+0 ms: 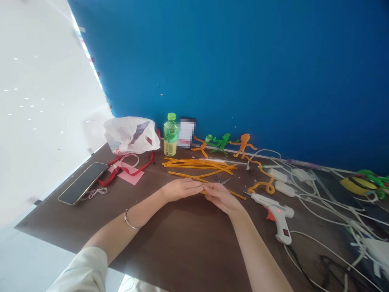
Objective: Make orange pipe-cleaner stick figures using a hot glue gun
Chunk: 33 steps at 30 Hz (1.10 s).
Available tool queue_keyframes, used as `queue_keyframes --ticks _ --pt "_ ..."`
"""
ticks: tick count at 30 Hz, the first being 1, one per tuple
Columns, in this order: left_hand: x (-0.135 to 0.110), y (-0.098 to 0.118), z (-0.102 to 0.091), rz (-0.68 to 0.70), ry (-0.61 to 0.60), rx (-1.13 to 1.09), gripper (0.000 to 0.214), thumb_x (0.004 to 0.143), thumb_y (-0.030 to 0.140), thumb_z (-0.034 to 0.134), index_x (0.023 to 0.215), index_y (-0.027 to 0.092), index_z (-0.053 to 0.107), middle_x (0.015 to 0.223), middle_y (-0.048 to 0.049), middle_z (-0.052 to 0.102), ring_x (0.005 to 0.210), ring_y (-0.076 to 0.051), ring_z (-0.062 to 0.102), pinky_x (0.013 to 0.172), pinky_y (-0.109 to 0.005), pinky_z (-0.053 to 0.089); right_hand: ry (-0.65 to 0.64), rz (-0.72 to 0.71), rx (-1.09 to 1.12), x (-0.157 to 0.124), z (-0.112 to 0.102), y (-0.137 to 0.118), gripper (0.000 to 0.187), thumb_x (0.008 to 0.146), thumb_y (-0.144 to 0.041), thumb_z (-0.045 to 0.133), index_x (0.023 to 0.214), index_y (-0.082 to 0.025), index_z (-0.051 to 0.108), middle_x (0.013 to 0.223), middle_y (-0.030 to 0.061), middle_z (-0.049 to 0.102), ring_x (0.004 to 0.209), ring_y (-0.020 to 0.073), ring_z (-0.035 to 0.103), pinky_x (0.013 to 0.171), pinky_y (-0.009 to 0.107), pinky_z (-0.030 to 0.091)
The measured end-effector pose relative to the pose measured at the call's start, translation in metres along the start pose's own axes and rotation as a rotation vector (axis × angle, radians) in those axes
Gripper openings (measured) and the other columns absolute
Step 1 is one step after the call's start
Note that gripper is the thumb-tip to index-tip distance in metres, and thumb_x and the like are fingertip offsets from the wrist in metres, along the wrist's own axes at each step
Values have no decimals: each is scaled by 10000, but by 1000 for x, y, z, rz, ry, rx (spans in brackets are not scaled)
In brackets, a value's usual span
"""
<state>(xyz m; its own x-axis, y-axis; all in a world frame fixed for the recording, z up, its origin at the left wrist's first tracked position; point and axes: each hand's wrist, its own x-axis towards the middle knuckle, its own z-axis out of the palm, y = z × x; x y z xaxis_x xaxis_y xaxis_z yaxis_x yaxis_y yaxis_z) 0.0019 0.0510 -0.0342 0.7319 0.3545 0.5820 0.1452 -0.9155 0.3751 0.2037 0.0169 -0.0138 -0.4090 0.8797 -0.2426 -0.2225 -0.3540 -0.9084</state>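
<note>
My left hand [181, 188] and my right hand [221, 196] meet fingertip to fingertip over the brown table [170, 243], both pinched on an orange pipe cleaner [237, 195] that runs out to the right of my right hand. A loose bundle of orange pipe cleaners [199, 165] lies just beyond my hands. Grey scissors [223, 180] lie partly hidden behind my right hand. Small pipe-cleaner figures, orange [243, 145] and green [219, 142], stand against the blue wall.
A white glue gun [276, 215] lies right of my right hand, among tangled white cables [322, 194]. A phone [83, 183], a red lanyard [127, 168], a white plastic bag [130, 134] and a green-capped bottle [170, 135] sit at the left and back.
</note>
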Motion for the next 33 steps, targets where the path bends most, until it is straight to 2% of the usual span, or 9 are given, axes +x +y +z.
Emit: queue_keyframes --ticks 5,13,21,24,26,28,31,33 --pt "0 5 -2 -35 -2 -12 317 867 157 392 1111 239 578 1129 -70 619 1025 -163 578 898 -335 480 -41 -3 115 -1 -2 3 155 620 -264 757 680 -138 690 599 -11 539 511 58 381 459 210 272" --pt "-3 -1 3 0 56 39 320 868 157 381 1128 220 558 1142 -79 612 1034 -163 573 896 -332 478 47 -53 221 3 6 11 185 582 -270 783 683 -146 691 607 -10 556 506 52 394 457 199 305" --pt "-3 -3 1 -56 56 2 286 868 190 386 1083 211 573 1156 -76 604 1060 -166 561 905 -346 475 113 -101 287 7 15 14 213 606 -294 763 770 -170 707 633 -21 548 524 53 371 441 180 309" --pt "1 -2 4 -148 166 -162 256 863 207 404 1036 183 590 1113 -103 615 1034 -175 573 896 -359 474 121 -128 277 7 17 11 162 669 -298 719 772 -174 701 686 -15 549 551 54 378 449 176 315" --pt "6 0 8 -317 297 -346 222 849 252 451 988 154 594 1018 -111 635 879 -168 626 809 -348 510 146 -186 259 7 18 9 171 692 -326 696 800 -193 695 755 -6 567 583 64 401 461 184 324" --pt "10 2 13 -541 380 -633 257 805 323 534 973 131 571 871 -79 639 625 -123 618 629 -307 533 182 -244 229 8 19 8 185 696 -346 689 825 -212 689 799 1 577 613 77 421 479 198 335" --pt "15 4 16 -691 379 -1012 365 691 381 663 919 119 549 692 -10 600 510 -97 562 510 -262 491 215 -287 163 9 20 10 179 688 -350 699 802 -213 682 707 -5 546 606 89 413 493 215 325" --pt "15 5 15 -725 341 -1136 393 655 385 697 902 120 545 622 13 582 497 -90 547 502 -246 469 227 -303 126 10 20 12 175 681 -360 704 748 -201 674 622 -17 495 584 93 392 499 228 313"
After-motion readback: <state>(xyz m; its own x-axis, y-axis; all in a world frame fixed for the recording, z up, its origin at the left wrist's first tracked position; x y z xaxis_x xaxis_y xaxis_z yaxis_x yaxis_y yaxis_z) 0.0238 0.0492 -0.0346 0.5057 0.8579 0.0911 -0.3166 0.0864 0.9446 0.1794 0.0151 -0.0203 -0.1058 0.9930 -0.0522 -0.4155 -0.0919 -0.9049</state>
